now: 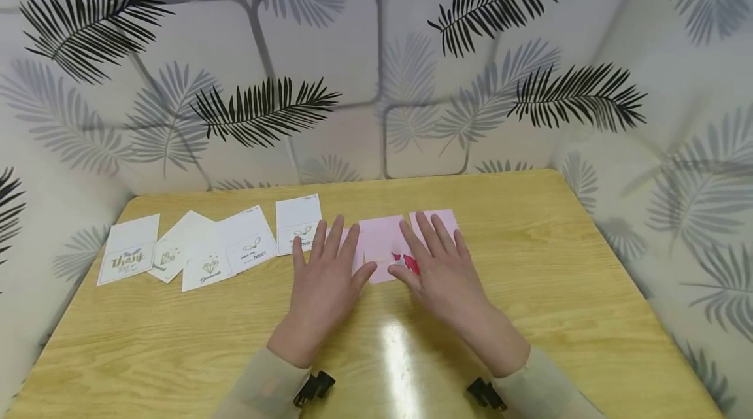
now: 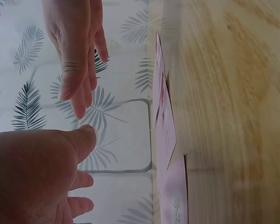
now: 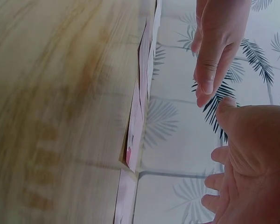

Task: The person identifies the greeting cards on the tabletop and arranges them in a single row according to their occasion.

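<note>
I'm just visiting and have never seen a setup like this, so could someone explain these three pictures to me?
Happily. There's no robot here: a person works with bare hands, the left hand and the right hand. The wide picture comes from a camera worn on the head, looking forward and down. The other two come from cameras on the left and right wrists; the tabletop looks upright there because those views are turned sideways. On the wooden table lie printed white cards, towards the person's left, and pink cards near the hands. Nothing is held: both hands are spread, and the wrist views show them raised above the cards. Behind is a leaf-patterned backdrop.
</note>
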Demonstrator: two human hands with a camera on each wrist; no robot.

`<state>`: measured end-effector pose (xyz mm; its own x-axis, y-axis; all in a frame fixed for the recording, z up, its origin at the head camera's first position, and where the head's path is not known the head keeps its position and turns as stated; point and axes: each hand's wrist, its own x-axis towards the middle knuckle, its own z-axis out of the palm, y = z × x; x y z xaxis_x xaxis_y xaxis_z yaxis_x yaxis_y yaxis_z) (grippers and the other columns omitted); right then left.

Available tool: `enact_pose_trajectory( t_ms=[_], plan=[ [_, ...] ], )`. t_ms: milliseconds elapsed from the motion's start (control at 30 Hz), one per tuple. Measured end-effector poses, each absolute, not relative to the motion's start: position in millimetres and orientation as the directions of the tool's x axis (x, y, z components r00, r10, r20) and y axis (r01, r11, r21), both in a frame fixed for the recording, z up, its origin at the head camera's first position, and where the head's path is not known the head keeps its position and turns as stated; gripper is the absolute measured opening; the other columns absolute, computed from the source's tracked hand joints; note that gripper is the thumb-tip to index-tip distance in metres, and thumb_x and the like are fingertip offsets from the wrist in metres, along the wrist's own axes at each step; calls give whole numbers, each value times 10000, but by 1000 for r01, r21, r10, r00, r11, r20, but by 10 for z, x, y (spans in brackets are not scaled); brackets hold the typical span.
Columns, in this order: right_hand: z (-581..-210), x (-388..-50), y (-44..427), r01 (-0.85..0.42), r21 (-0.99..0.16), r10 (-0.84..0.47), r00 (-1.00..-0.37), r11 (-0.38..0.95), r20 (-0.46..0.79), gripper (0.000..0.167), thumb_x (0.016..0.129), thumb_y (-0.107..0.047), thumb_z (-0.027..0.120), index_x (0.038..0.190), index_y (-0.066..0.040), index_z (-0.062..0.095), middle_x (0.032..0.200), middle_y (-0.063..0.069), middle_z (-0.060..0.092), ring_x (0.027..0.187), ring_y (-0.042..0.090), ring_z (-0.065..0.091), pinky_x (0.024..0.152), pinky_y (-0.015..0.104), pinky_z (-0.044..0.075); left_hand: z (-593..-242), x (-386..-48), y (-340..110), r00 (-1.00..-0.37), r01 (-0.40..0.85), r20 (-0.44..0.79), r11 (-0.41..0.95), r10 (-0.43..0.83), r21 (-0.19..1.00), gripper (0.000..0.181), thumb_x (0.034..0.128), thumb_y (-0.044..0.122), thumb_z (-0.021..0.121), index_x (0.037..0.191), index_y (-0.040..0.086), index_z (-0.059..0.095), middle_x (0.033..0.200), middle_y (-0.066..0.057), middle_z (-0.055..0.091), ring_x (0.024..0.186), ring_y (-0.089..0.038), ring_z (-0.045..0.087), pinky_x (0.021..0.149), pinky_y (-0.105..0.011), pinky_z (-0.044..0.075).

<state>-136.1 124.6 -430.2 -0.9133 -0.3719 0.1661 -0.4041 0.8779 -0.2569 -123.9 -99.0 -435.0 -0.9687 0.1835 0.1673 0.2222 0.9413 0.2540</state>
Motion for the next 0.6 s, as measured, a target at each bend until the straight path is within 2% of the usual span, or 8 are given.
enact_pose_trajectory(
  t_ms=[233, 367, 600],
  plan=[
    [-4327, -1357, 1345, -361, -285, -335, -932, 888, 135, 786, 1127, -542, 566, 1757, -148, 310, 1812, 187, 218, 1673, 434, 158, 1291, 701, 161, -4379, -1273, -866, -976, 204, 132, 933, 171, 297, 735, 1117, 563, 587, 1710, 158, 433, 1804, -133, 277, 1682, -398, 153, 1274, -753, 78],
    [-4344, -1352, 1432, -331, -315, -314, -944, 889, 104, 805, 1125, -572, 549, 1755, -134, 306, 1825, 172, 173, 1681, 425, 123, 1291, 709, 137, -4414, -1304, -794, -976, 206, 133, 927, 172, 314, 731, 1115, 560, 593, 1702, 150, 447, 1800, -136, 287, 1676, -404, 175, 1272, -756, 78],
    [-4357, -1389, 1594, -308, -335, -286, -951, 890, 114, 793, 1129, -548, 549, 1746, -105, 322, 1814, 205, 192, 1666, 465, 149, 1282, 725, 138, -4435, -1369, -645, -968, 239, 156, 910, 197, 340, 721, 1114, 543, 610, 1687, 128, 469, 1786, -155, 317, 1663, -421, 215, 1258, -773, 111]
  ],
)
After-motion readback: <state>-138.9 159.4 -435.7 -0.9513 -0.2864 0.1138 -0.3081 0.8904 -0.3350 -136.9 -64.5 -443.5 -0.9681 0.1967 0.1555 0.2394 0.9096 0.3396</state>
